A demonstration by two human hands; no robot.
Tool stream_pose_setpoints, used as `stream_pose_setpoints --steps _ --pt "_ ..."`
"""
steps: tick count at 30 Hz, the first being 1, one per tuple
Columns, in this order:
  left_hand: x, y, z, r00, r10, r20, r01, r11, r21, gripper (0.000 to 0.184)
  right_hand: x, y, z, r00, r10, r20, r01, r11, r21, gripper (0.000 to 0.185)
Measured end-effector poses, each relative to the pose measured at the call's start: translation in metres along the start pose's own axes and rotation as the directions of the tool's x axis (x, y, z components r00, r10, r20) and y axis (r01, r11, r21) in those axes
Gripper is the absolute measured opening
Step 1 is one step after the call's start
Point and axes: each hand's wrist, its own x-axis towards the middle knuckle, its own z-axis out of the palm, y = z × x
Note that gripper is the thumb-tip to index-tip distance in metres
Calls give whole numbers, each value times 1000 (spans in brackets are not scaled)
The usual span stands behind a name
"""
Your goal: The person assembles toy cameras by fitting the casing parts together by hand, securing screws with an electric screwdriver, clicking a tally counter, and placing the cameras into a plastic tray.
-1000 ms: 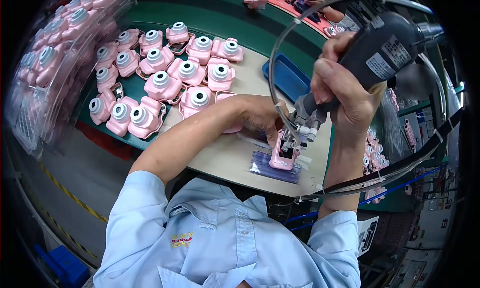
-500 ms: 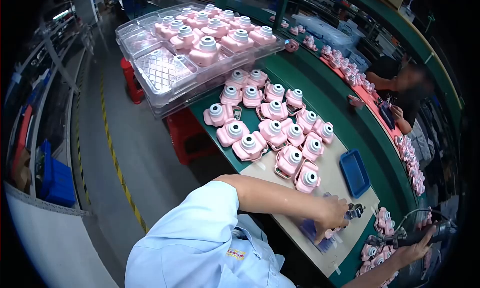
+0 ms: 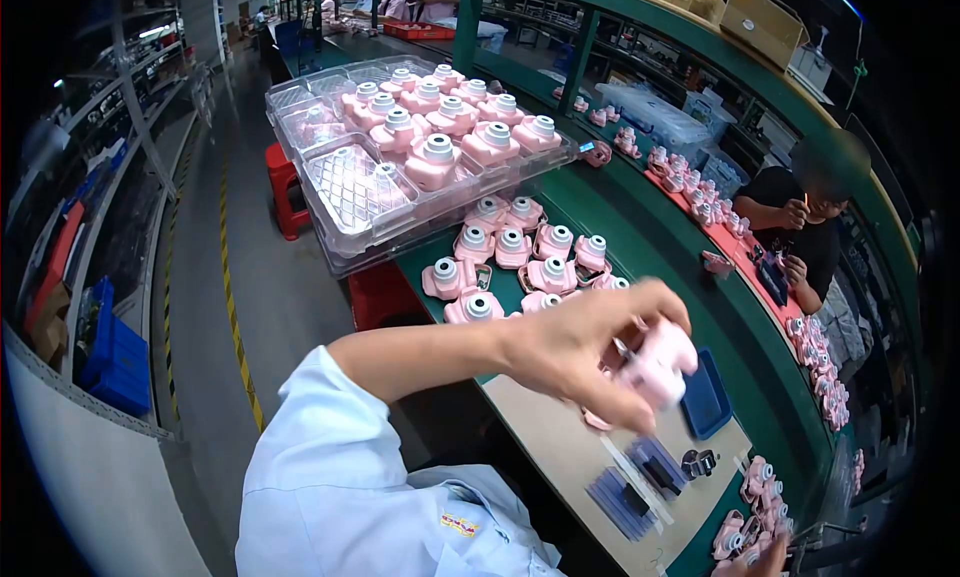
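Note:
A pink camera body (image 3: 660,365) is in my left hand (image 3: 580,352), the fingers wrapped round it, raised over the workbench. Below it on the beige board (image 3: 570,447) lies a purple clear fixture (image 3: 620,502) with black parts, and a small dark metallic part (image 3: 699,463) beside it. Pink cameras with white lens rings (image 3: 478,305) stand in a group behind my left hand. My right hand (image 3: 765,562) shows only in part at the bottom right edge, near more pink cameras (image 3: 735,537); its fingers are blurred.
Clear plastic trays (image 3: 350,239) stacked at the upper left hold pink cameras. A blue tray (image 3: 706,397) lies beyond my left hand. Across the green bench, a co-worker (image 3: 800,202) handles parts over a red strip. A red stool (image 3: 285,192) stands left.
My left hand has risen from the fixture with a pink camera in it. My right hand has moved down to the bottom edge, and the power tool it held earlier no longer shows in it.

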Motion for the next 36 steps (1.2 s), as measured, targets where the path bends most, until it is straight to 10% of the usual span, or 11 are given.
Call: stream_pose_setpoints --steps 2,3,8,11,21,30,36 --pt "-15 29 -44 978 64 -197 -68 998 -11 62 -21 -1 38 831 317 457 -321 944 -70 49" --pt "-21 38 -68 938 120 -325 -132 991 -14 63 -24 6 54 812 217 541 -161 975 -151 50" --pt "-68 89 -198 565 293 -771 -186 956 227 66 -64 59 92 743 323 586 -137 931 -339 53" --pt "-111 118 -283 597 224 -770 -144 974 172 64 -72 70 102 727 342 595 -137 922 -363 56" --pt "-156 101 -417 265 48 -963 -102 995 22 48 -101 130 115 767 306 563 -73 914 -398 52" --pt "-154 82 -481 244 160 -957 453 854 258 37 -140 218 127 947 -34 318 111 967 -227 33" --pt "-144 55 -512 240 235 -942 747 575 334 25 -90 111 116 773 318 548 -111 920 -376 41"
